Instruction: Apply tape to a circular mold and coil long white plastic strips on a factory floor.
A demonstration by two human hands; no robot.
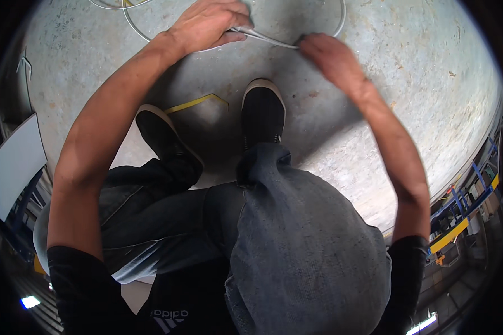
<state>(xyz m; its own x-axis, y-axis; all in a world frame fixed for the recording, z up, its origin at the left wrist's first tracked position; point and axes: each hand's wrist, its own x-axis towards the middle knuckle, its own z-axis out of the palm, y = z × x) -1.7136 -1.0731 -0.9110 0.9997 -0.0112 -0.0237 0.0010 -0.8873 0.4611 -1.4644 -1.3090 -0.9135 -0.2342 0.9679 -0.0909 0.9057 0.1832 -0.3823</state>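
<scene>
White cable (279,43) is looped but seemingly unfastened (ends unclear); left hand (213,23) pinches it, right hand (334,60) grips it farther right.

between the right shoe (262,111) and the right forearm (398,145) to its right, a hand could pass over the floor (330,123). left of the right shoe, the yellow strip (191,104) and the left shoe (159,133) stand in the way. beyond the right shoe's toe, the white cable (275,41), held between left hand (212,25) and right hand (331,58), bars the path. behind it, the trouser leg (313,223) blocks.
</scene>
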